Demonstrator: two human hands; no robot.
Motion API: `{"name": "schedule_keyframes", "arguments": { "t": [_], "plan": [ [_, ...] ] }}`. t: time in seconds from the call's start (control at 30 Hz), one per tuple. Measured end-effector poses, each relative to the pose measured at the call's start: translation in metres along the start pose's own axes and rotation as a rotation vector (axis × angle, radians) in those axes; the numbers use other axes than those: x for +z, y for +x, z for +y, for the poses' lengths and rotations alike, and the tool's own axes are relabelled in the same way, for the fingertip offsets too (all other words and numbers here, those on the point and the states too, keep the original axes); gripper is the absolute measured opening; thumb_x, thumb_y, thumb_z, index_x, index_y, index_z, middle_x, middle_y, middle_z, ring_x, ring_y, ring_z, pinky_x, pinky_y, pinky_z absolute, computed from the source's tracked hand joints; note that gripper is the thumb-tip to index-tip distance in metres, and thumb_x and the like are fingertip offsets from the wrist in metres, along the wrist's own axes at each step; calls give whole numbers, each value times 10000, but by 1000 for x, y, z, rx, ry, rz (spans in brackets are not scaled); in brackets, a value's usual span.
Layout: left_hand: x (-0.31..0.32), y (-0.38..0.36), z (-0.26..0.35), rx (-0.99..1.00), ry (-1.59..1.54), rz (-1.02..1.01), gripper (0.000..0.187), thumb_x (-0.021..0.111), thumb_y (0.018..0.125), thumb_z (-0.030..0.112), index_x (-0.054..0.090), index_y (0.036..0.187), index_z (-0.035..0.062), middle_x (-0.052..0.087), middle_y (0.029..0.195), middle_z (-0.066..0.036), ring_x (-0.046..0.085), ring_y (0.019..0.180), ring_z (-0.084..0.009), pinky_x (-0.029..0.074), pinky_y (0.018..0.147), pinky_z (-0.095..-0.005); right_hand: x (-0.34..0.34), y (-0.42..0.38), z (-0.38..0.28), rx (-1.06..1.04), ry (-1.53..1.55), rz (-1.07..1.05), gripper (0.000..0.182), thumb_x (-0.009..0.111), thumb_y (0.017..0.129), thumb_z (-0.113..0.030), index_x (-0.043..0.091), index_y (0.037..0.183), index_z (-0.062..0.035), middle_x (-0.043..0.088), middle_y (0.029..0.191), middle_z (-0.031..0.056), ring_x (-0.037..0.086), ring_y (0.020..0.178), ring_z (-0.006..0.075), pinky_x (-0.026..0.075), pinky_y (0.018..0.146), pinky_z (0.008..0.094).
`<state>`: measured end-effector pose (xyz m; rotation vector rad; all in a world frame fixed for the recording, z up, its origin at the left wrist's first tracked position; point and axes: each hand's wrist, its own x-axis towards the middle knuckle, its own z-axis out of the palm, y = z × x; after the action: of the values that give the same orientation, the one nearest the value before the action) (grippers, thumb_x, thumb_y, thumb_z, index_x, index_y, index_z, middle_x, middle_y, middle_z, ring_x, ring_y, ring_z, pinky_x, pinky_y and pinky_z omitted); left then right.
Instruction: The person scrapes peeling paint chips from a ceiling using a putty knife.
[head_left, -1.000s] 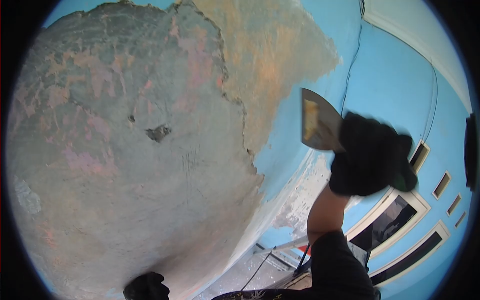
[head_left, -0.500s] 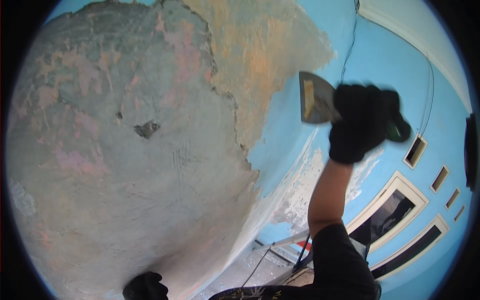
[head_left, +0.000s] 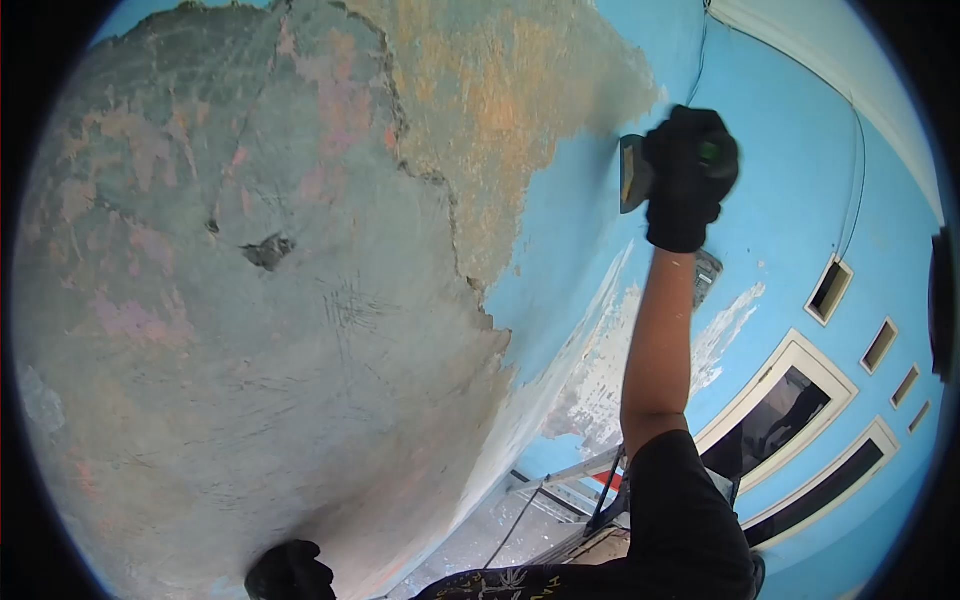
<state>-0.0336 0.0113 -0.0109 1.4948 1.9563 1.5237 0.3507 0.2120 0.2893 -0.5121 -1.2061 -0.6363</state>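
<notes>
My right hand (head_left: 690, 175), in a black glove, is closed around the handle of a putty knife (head_left: 631, 178). A bit of green handle shows through the fingers. The broad blade is up against the blue-painted wall (head_left: 572, 190), just right of a patch of bare tan plaster (head_left: 490, 110). Low on the left, my left hand (head_left: 290, 572), also black-gloved, is by the grey bare wall (head_left: 300, 420) with its fingers curled in. Nothing shows in it, and the frame's lower edge cuts part of it off.
A hole (head_left: 268, 252) and a cracked plaster edge mark the wall. Behind my right forearm is a grey wall fitting (head_left: 707, 278). Below stand a metal ladder (head_left: 570, 472) and a paint-flecked floor (head_left: 500, 530). White-framed windows (head_left: 780, 420) and loose cables (head_left: 862, 180) line the right side.
My right hand has moved up and left with the putty knife, turning it so that its blade is now at the wall and seen more edge-on. My left hand has stayed nearly still.
</notes>
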Motion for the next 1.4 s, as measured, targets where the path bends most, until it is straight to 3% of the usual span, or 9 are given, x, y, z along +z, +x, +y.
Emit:
{"name": "schedule_keyframes", "arguments": {
  "t": [0.1,0.13,0.3,0.57,0.63,0.77,0.87,0.9,1.4],
  "plan": [
    [0,0,-13,45,18,-12,208,616,947,192,758,836,87,685,676,-1,586,569,-101,449,521,-272,-37,19,-5,293,974,-2,282,561,962,-189,454,706,-134,385,577,-21,382,498,126,360,531,278],
    [5,5,-14,352,174,143,228,622,954,212,751,831,70,665,663,1,548,546,-80,428,506,-264,-48,25,-6,249,1088,-101,323,516,981,-206,397,685,-149,327,563,-36,336,486,105,329,512,271],
    [3,2,-2,180,14,84,274,607,978,236,742,820,57,655,649,-8,539,503,-95,403,467,-278,-54,33,11,299,1460,-288,393,437,1012,-268,310,648,-191,250,533,-70,254,455,74,277,496,262],
    [2,8,0,215,161,24,327,610,983,312,741,819,61,634,585,-55,549,484,-128,407,461,-303,-51,39,33,294,1427,-19,401,424,1016,-269,297,646,-181,233,533,-53,241,457,97,263,503,281],
    [13,6,9,-100,-254,161,400,612,987,254,629,660,22,536,490,-38,461,354,-108,318,369,-272,-41,34,39,335,1476,-247,389,419,1020,-280,308,658,-191,245,535,-55,262,471,98,290,540,288],
    [4,5,23,-137,-221,79,380,605,998,266,616,713,14,591,569,-57,493,369,-117,333,365,-274,-69,43,46,145,1772,-302,400,383,1029,-259,309,642,-187,252,521,-52,249,451,89,286,501,281],
    [3,6,29,-131,-168,90,402,608,996,273,618,692,9,578,544,-50,498,367,-114,331,367,-273,-38,31,40,611,1383,316,413,468,1014,-267,313,641,-182,260,534,-32,282,470,106,289,505,297],
    [3,5,33,-136,-158,78,412,610,994,277,618,681,8,573,537,-47,498,363,-115,331,367,-272,-31,30,55,378,1756,-267,403,502,1002,-251,324,645,-187,266,538,-21,292,478,110,288,506,295],
    [7,1,53,-179,-167,142,402,621,977,266,671,676,5,595,513,-53,528,381,-129,386,394,-277,-27,18,73,308,1861,-116,389,396,1034,-222,328,653,-174,271,520,-60,275,448,80,291,505,281]
  ]
}}
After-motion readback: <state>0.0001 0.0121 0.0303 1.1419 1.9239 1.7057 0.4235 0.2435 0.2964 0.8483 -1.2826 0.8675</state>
